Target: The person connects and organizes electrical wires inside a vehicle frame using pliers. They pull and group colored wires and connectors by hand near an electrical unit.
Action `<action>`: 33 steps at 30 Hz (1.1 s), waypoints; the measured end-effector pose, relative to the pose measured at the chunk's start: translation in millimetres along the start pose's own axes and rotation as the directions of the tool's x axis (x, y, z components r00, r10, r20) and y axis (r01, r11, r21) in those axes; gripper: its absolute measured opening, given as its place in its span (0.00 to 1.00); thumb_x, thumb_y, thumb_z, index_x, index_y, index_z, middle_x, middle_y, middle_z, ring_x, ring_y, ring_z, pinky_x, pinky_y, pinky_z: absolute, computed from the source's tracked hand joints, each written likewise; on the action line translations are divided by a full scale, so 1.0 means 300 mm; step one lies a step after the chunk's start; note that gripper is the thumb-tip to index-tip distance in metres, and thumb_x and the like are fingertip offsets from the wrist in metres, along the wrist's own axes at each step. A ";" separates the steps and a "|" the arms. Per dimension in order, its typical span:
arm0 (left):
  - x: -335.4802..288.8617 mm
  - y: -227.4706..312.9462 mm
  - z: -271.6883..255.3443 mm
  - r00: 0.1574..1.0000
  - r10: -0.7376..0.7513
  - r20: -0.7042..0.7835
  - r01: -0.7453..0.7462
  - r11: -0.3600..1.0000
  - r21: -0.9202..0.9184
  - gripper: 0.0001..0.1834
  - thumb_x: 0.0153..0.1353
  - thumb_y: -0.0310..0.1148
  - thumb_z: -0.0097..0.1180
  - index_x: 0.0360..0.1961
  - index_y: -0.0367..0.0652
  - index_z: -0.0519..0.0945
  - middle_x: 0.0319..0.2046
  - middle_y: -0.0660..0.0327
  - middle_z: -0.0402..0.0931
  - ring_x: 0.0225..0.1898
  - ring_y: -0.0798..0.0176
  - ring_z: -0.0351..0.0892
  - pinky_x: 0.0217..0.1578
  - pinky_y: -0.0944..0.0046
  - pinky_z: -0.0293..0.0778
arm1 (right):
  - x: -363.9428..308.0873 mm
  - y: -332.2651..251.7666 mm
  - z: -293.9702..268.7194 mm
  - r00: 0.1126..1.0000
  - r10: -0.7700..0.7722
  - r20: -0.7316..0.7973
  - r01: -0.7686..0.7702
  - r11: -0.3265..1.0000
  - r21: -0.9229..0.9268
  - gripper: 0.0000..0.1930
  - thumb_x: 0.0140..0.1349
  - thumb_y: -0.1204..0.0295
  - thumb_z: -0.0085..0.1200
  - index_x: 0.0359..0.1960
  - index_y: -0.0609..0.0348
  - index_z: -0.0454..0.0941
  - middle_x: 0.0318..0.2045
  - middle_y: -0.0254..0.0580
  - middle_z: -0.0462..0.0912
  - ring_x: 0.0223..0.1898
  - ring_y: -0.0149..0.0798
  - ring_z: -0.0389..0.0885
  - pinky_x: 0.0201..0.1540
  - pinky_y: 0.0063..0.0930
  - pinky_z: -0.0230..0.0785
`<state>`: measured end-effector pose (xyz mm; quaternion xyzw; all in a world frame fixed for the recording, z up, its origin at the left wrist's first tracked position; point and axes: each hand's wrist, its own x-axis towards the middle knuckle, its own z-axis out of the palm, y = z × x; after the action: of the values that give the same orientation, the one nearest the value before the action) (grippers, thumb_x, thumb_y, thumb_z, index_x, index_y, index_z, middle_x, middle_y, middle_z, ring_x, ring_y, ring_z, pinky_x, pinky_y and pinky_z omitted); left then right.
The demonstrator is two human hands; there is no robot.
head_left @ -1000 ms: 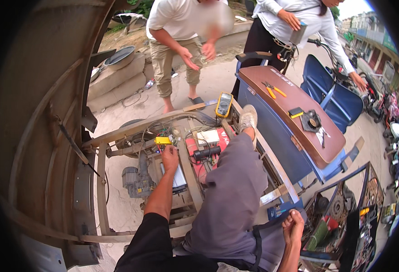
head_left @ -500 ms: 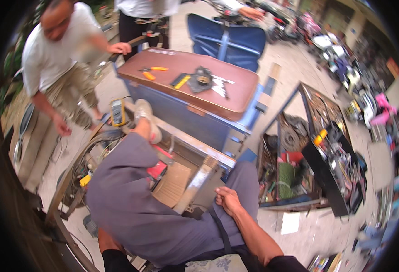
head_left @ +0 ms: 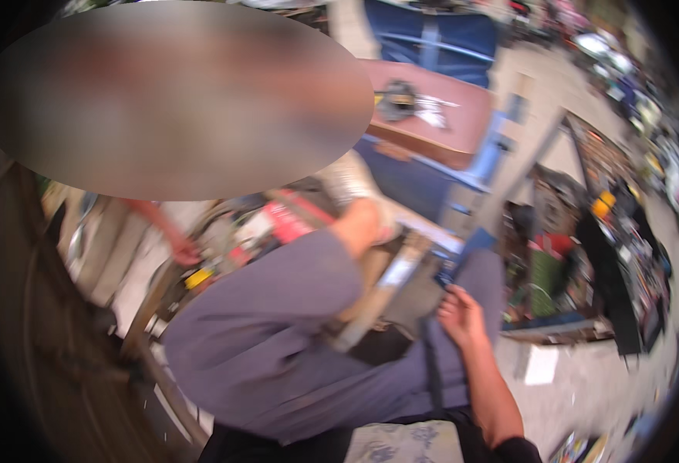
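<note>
The wearer's right hand (head_left: 463,315) lies just right of the crossbar (head_left: 390,279), its fingers curled in beside a dark blue part (head_left: 446,268) near the bar's upper end, though blur hides whether they grip it; the left hand is out of view, its state untellable. Well left of the crossbar, a yellow block (head_left: 198,278) lies near a co-worker's hand (head_left: 185,252). The step seems a pause in handling, and reaching that block would call for clearance around the bent leg (head_left: 270,332).

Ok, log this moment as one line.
left grip: out of view; right grip: over grey trousers, contents unclear; co-worker's hand: near yellow part
</note>
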<state>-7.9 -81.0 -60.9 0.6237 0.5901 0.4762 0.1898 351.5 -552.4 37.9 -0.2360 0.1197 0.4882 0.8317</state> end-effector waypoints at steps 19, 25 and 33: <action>-0.058 0.105 -0.062 0.986 -0.164 -0.034 0.148 0.949 -0.277 0.07 0.65 0.29 0.58 0.38 0.36 0.78 0.28 0.61 0.81 0.30 0.69 0.81 0.34 0.67 0.76 | 0.137 -0.079 0.227 0.962 -0.272 0.039 0.241 0.768 -0.593 0.07 0.69 0.65 0.52 0.38 0.53 0.73 0.22 0.25 0.65 0.22 0.23 0.61 0.26 0.18 0.54; -0.053 0.142 -0.075 0.983 -0.183 -0.005 0.172 0.935 -0.309 0.05 0.67 0.27 0.56 0.38 0.36 0.78 0.28 0.62 0.80 0.31 0.70 0.81 0.34 0.68 0.76 | 0.409 0.063 0.876 0.854 -0.222 0.471 0.513 0.212 -0.832 0.08 0.68 0.69 0.55 0.39 0.62 0.79 0.26 0.27 0.70 0.27 0.22 0.65 0.30 0.18 0.58; -0.081 0.177 -0.100 0.944 -0.330 0.001 0.306 0.874 -0.376 0.04 0.69 0.26 0.54 0.39 0.35 0.76 0.30 0.63 0.79 0.32 0.72 0.78 0.36 0.70 0.75 | 0.850 0.820 1.127 0.442 0.801 0.403 0.769 -0.108 -0.630 0.10 0.63 0.72 0.58 0.41 0.65 0.84 0.31 0.48 0.84 0.33 0.37 0.80 0.40 0.33 0.73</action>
<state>0.7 -125.5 -13.1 0.4557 0.5893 0.5609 0.3612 253.6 -86.2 151.3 -0.4555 -0.7485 0.4297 0.2185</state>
